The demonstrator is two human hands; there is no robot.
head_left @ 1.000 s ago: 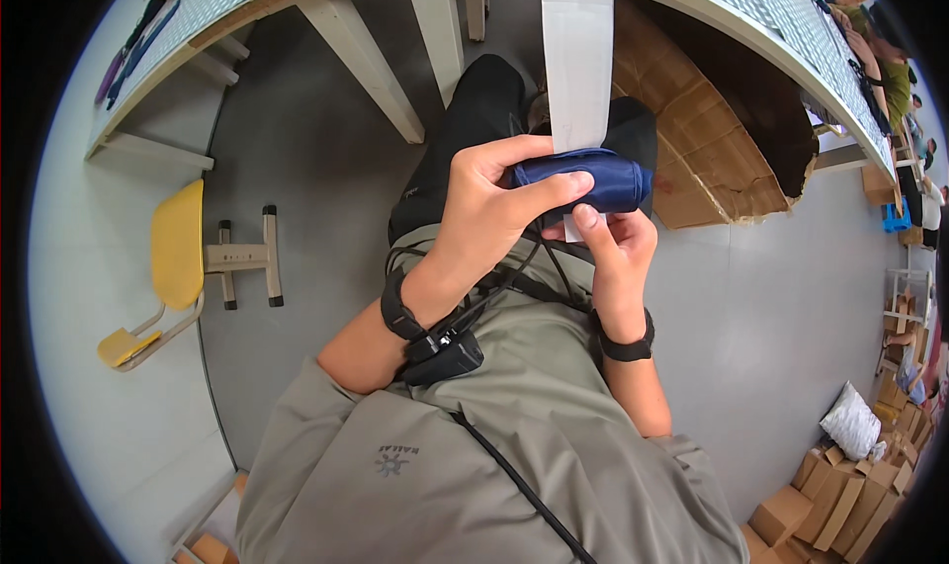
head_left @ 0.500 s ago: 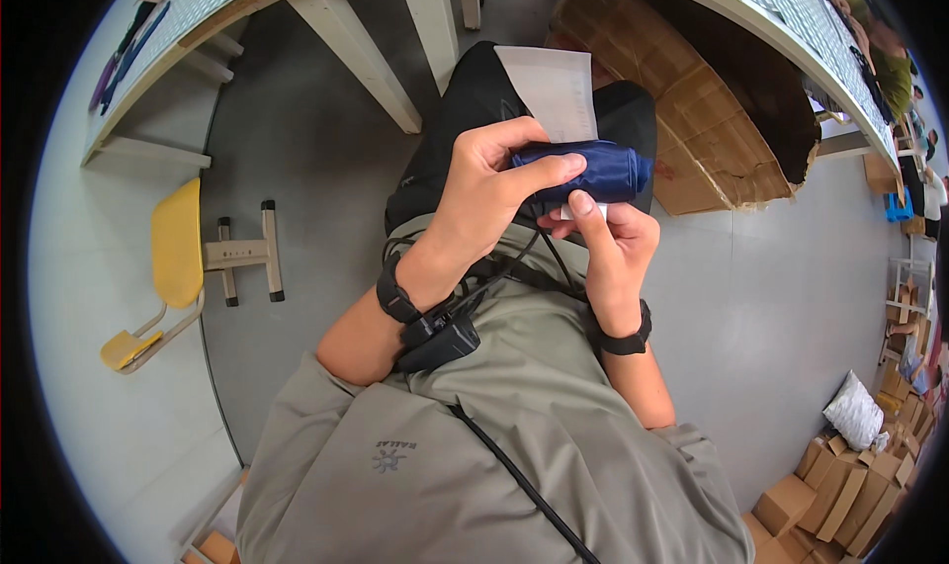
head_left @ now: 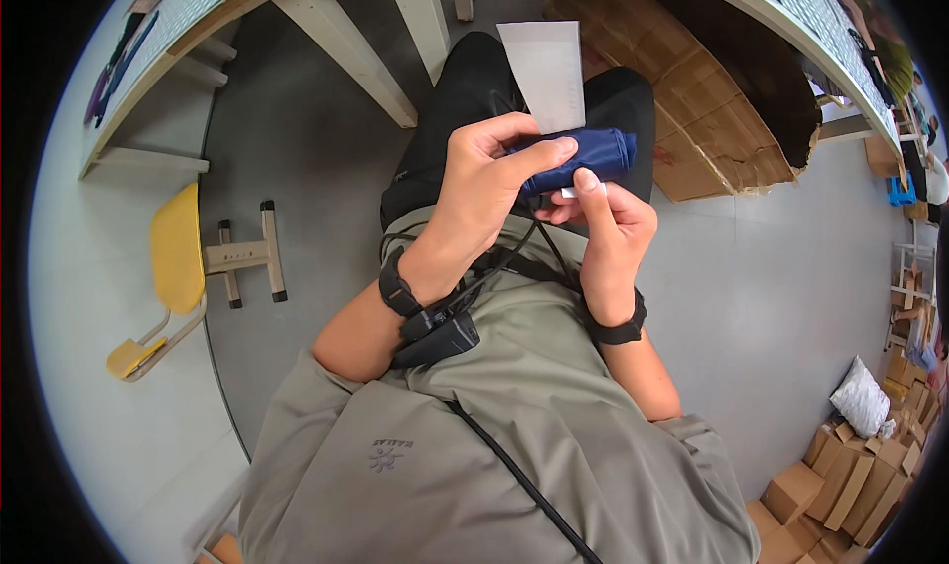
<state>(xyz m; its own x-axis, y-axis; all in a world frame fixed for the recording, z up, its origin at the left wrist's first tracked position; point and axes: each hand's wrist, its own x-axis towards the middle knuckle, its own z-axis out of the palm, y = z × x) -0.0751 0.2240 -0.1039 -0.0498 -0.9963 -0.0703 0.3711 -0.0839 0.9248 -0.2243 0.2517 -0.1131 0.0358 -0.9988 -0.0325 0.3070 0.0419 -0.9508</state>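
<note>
A shiny dark-blue roll of thin folded material (head_left: pixel 600 156) lies sideways between my hands, above my lap. My left hand (head_left: pixel 491 173) grips its left end, thumb on top and fingers behind. Below the roll, my right hand (head_left: pixel 615 226) pinches a small white piece (head_left: pixel 568 192) that shows at the roll's lower edge, its thumb resting close against the blue material. A white paper sheet (head_left: pixel 550 75) sticks up behind the roll over my dark trousers; its lower end is hidden, so what holds it I cannot tell.
A big open cardboard box (head_left: pixel 697 119) stands ahead to the right, under a table (head_left: pixel 781 12). Another table edge (head_left: pixel 188 45) is at the far left. A yellow chair (head_left: pixel 176 248) stands left. Cardboard boxes (head_left: pixel 840 480) and a silvery bag (head_left: pixel 860 398) are piled lower right.
The roll and both hands have shifted slightly up and left, and the roll's right end has tilted up. More of the white sheet's lower part shows. Both grips stay the same.
</note>
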